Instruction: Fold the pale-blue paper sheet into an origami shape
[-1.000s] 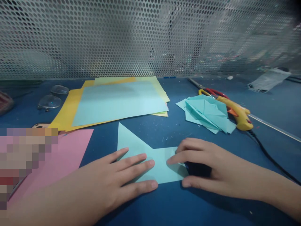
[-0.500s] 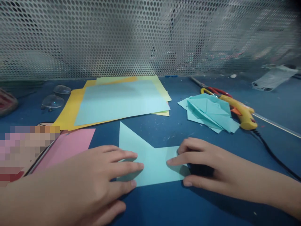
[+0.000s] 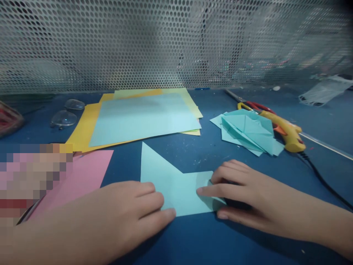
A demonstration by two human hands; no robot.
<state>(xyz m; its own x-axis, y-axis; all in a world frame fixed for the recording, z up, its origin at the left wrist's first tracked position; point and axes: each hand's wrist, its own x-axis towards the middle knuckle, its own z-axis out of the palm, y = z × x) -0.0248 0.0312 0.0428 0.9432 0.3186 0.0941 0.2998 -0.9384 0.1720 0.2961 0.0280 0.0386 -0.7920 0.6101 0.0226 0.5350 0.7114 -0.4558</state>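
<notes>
A light blue sheet of folded paper [image 3: 180, 191] lies in front of me, a pointed flap rising at its left. My left hand [image 3: 132, 213] rests over the paper's lower left, its fingers curled down and the index fingertip at the near edge; its thumb is hidden. At the other end, my right hand [image 3: 242, 191] grips the paper's right edge, with the index finger lying on top and the thumb by the near corner. Beyond that hand sits a pile of folded turquoise paper pieces [image 3: 246, 127].
Large blue sheets [image 3: 146, 117] lie over yellow ones at the back, near glasses [image 3: 64, 118]. Pink paper [image 3: 91, 173] is at left. A yellow glue gun [image 3: 289, 136] with a black cord and scissors [image 3: 257, 106] lie at right. A perforated metal panel [image 3: 165, 44] stands behind.
My left hand's fingers have gone from spread out to curled, and its index fingertip has slid right along the near edge. My right hand stays at the paper's right end.
</notes>
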